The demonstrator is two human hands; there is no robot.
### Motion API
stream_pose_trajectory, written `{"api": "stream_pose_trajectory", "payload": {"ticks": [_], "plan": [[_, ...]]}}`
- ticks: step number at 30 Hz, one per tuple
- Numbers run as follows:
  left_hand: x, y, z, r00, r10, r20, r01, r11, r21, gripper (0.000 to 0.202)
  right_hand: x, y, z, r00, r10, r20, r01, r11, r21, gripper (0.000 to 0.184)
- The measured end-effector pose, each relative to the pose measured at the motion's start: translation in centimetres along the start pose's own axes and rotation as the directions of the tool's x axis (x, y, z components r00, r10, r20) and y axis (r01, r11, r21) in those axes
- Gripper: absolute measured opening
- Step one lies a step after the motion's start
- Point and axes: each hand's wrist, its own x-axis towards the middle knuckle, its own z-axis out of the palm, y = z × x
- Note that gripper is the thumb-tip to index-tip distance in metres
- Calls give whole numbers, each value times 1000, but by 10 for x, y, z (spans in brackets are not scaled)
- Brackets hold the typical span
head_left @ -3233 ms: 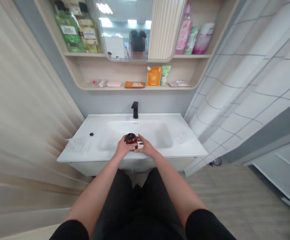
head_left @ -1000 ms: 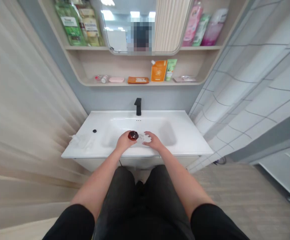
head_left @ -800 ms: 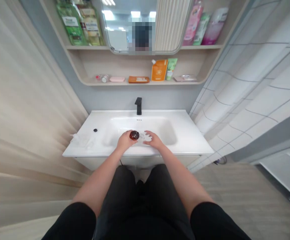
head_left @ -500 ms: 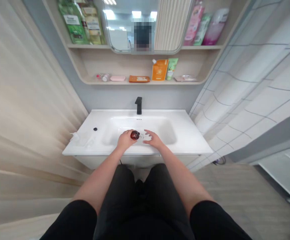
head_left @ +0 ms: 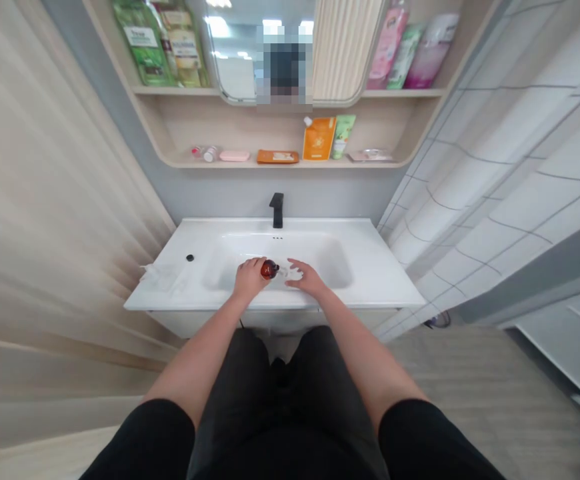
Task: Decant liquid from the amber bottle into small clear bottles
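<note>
Over the front part of the white sink, my left hand is wrapped round a small amber bottle with a dark neck. The bottle is tilted, its neck pointing right. Just right of the neck is a small clear object, reaching into my right hand. My right hand's fingers curve around this clear object; its exact kind is too small to make out. Whether the bottle's neck touches it, I cannot tell.
A black faucet stands behind the basin. On the left counter lie a small black cap and crumpled clear plastic. Above, a shelf holds an orange pouch, a green tube and several other toiletries.
Both hands keep their places, with the amber bottle and the clear object still between them. The view has shifted very slightly.
</note>
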Motion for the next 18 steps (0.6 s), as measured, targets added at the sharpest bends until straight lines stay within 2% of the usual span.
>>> {"api": "stream_pose_trajectory", "payload": {"ticks": [18], "plan": [[0,0,1,998,60,-30,-60,998,6,68,0,-1,2,1000,26,14,-26,1000,-1,91]]}}
